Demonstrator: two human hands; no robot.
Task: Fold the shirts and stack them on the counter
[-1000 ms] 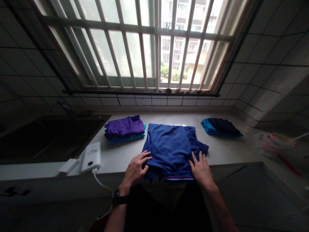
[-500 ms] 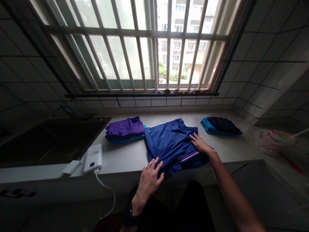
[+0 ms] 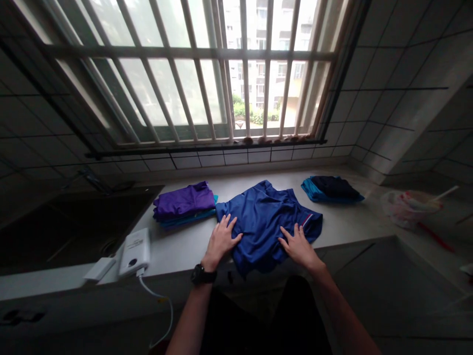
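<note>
A blue garment, probably a shirt (image 3: 254, 217), lies spread on the white counter (image 3: 181, 249), its near part hanging over the front edge. It has a red and white stripe at its right side. My left hand (image 3: 220, 239) rests on the garment's left side with the fingers spread, a black watch on its wrist. Toward the right, my right hand (image 3: 298, 245) lies on the cloth just below the stripe, fingers apart. Folded purple and teal clothes (image 3: 186, 201) are stacked left of the garment. Another folded pile, black over blue (image 3: 332, 188), sits to its right.
A white power bank (image 3: 135, 252) with a cable stands near the front edge, beside a small white box (image 3: 99, 269). The dark sink (image 3: 70, 227) is at the left. A plastic bag with a container (image 3: 411, 207) stands far right. A barred window rises behind.
My left hand has come up onto the garment's left side. My right hand has moved down and nearer. The garment is spread wider, and its stripe has shifted up to the right.
</note>
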